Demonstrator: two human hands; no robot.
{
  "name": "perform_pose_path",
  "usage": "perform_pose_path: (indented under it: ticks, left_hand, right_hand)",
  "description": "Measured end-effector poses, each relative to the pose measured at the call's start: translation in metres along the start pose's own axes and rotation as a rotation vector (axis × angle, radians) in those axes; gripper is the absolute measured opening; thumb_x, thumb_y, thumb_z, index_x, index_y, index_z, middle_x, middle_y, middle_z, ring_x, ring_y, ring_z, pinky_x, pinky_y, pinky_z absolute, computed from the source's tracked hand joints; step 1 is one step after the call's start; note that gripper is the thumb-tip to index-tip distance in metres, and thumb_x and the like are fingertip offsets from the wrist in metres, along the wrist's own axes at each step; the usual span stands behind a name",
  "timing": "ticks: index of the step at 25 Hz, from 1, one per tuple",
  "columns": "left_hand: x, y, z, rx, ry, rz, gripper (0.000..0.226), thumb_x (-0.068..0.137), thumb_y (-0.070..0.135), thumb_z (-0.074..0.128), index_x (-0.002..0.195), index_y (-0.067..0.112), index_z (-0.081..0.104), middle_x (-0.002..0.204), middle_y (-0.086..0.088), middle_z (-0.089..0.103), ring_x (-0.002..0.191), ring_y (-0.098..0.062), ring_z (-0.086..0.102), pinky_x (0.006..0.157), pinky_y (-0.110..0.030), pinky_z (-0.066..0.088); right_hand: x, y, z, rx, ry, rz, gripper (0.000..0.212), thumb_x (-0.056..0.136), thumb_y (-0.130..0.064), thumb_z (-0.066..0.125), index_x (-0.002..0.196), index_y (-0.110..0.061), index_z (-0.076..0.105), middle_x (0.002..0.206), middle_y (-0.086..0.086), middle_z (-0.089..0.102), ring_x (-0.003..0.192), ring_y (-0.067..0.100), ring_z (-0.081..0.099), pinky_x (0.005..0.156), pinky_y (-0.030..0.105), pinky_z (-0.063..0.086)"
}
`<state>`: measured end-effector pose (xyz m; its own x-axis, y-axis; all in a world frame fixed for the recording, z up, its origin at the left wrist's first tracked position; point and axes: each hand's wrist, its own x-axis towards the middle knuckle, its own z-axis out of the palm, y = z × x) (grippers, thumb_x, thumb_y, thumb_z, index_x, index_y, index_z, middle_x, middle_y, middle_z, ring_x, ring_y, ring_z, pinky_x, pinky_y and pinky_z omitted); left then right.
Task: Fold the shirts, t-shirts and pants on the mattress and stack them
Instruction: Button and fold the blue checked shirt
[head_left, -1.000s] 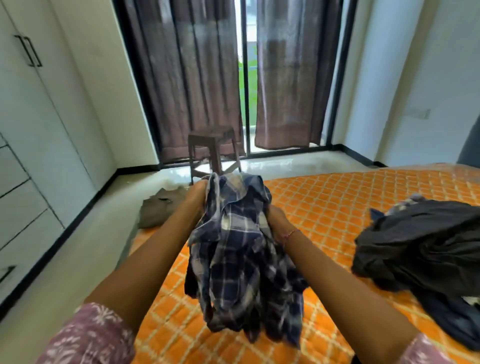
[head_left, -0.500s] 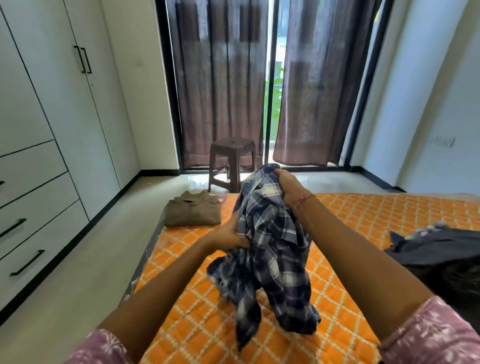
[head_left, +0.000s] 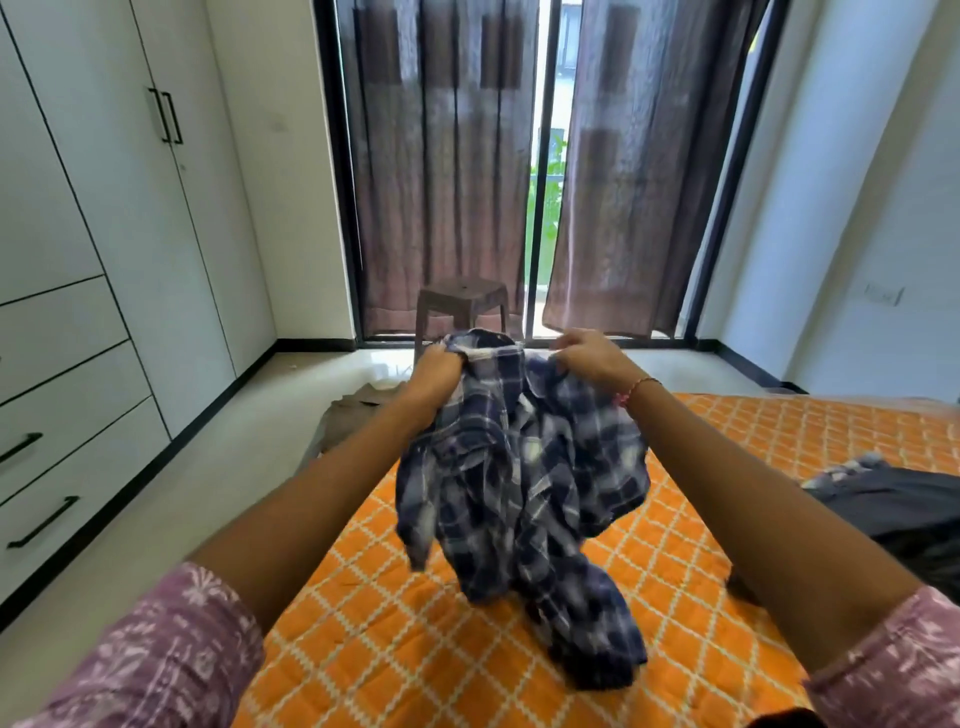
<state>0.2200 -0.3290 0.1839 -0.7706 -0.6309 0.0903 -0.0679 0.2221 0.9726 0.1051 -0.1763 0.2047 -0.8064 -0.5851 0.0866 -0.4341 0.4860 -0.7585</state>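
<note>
Bare mattress (head_left: 415, 649) ahead; dark clothes pile (head_left: 893, 514) blocks the right.

Shirt (head_left: 519, 483) above mattress (head_left: 727, 467), stool (head_left: 462, 301) behind, clothes pile (head_left: 904, 514) right.

Daylight streaming through the gap between the sheer curtains (head_left: 447, 171), room evenly bright, plaid shirt (head_left: 519, 488) blurring with motion, wardrobe (head_left: 104, 234) lines bowing at the wide-angle edges

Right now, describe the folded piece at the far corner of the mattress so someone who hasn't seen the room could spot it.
Find the orange quilted mattress, then follow its left edge to the far corner near the brown stool. The folded brown garment lies there, partly hidden behind the left forearm. Unlike the blue plaid shirt held up by both hands and the dark heap at right, it is plain brown and flat.
</note>
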Motion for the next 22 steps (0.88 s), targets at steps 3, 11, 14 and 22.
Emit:
perform_pose_path:
  ticks: [3, 11, 14, 22]
  left_hand:
    - [-0.001, 0.034, 0.011, -0.102, -0.105, 0.017, 0.023, 0.089, 0.018, 0.057, 0.104, 0.004, 0.065, 0.099, -0.016, 0.066, 0.091, -0.03, 0.063, 0.084, -0.038, 0.051]
    - [-0.01, -0.069, -0.025, 0.447, -0.325, 0.076, 0.062, 0.073, 0.017, 0.075, 0.127, 0.017, 0.043, 0.112, -0.011, 0.057, 0.105, -0.026, 0.057, 0.086, -0.024, 0.051]
    - [-0.004, -0.138, -0.006, 0.465, -0.267, -0.002, 0.07, 0.06, 0.044, 0.072, 0.119, 0.008, 0.06, 0.112, -0.015, 0.065, 0.105, -0.023, 0.059, 0.09, -0.041, 0.05]
    - [0.003, -0.028, -0.029, -0.168, 0.056, -0.165, 0.022, 0.098, 0.019, 0.041, 0.11, 0.011, 0.059, 0.113, -0.018, 0.064, 0.079, -0.024, 0.056, 0.081, -0.024, 0.052]
  right_hand:
    - [-0.017, -0.019, 0.03, 0.29, -0.415, -0.052, 0.034, 0.081, -0.01, 0.071, 0.111, -0.02, 0.058, 0.102, 0.001, 0.068, 0.092, 0.017, 0.065, 0.073, 0.036, 0.056]
    - [0.001, -0.021, 0.022, 0.999, 0.237, 0.136, 0.022, 0.084, 0.006, 0.037, 0.074, -0.006, 0.053, 0.074, 0.012, 0.055, 0.063, 0.027, 0.053, 0.061, 0.031, 0.05]
    - [-0.003, -0.024, 0.003, 1.044, 0.247, 0.13, 0.025, 0.09, -0.006, 0.035, 0.079, -0.008, 0.057, 0.08, 0.011, 0.06, 0.073, 0.029, 0.058, 0.081, 0.042, 0.051]
    - [-0.003, 0.035, -0.022, 0.604, 0.406, 0.193, 0.012, 0.069, -0.02, 0.053, 0.071, -0.009, 0.055, 0.071, 0.01, 0.056, 0.076, 0.029, 0.054, 0.067, 0.037, 0.043]
